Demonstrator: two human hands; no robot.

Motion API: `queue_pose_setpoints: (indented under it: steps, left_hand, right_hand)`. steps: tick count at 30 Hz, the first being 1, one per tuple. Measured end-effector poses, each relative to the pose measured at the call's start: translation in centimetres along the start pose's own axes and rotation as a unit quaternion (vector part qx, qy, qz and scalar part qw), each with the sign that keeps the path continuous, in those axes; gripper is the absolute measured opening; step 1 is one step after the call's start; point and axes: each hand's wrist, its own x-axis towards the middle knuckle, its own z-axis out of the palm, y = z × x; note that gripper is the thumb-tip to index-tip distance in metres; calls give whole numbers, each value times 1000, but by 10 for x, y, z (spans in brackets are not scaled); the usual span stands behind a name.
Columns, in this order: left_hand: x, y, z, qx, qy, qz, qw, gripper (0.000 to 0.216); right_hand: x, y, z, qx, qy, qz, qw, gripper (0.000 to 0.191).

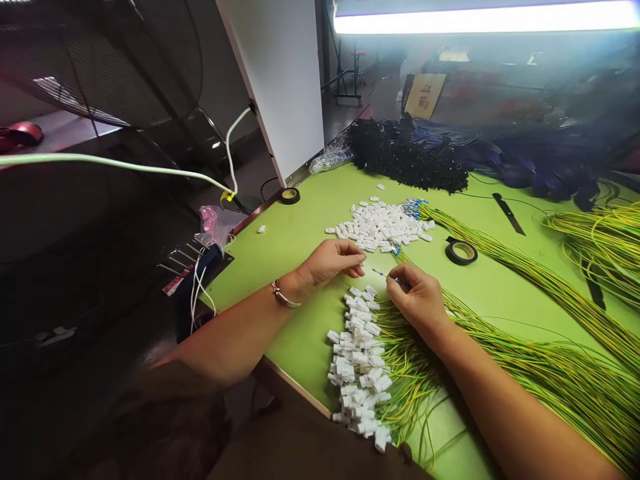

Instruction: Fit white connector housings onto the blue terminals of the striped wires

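My left hand [334, 261] is closed in a pinch, with a small pale piece at its fingertips, mostly hidden, that looks like a white connector housing. Facing it, my right hand [417, 293] pinches a wire whose blue-collared metal terminal [383, 274] points left toward my left fingertips, a small gap apart. Just beyond both hands lies a heap of loose white connector housings [380, 223]. Below them, white housings fitted on wire ends [360, 360] form a long stack, and their yellow-green wires [525, 360] run off to the right under my right forearm.
Another bundle of yellow-green wires [500, 257] with blue terminals crosses the green table [300, 230]. Black tape rolls [461, 252] and a dark flat blade-like tool [509, 215] lie on it. Black-ended cables [410, 157] are piled at the back. A white panel [285, 80] stands at the left edge.
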Motion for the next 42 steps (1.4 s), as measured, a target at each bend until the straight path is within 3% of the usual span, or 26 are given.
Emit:
queue_pose_setpoints:
  steps: [3, 8, 16, 27, 37, 42]
  left_hand:
    - [-3, -2, 11, -100, -34, -61, 993, 19]
    - [0, -5, 13, -156, -12, -91, 983, 16]
    - [0, -8, 15, -128, -21, -81, 988, 31]
    - [-3, -13, 25, -29, -9, -49, 998, 31]
    - [-3, -15, 28, -61, -8, -52, 997, 31]
    - [-2, -14, 26, -62, -4, -63, 996, 32]
  right_hand:
    - [-2, -1, -1, -25, 3, -22, 999, 7]
    - [-3, -1, 0, -27, 4, -36, 999, 7]
    - [-3, -4, 0, -58, 12, -49, 997, 9]
    - [-3, -5, 2, -95, 11, -80, 992, 11]
    - [-1, -2, 5, 26, 5, -36, 999, 8]
    - [-1, 1, 5, -22, 21, -106, 994, 10]
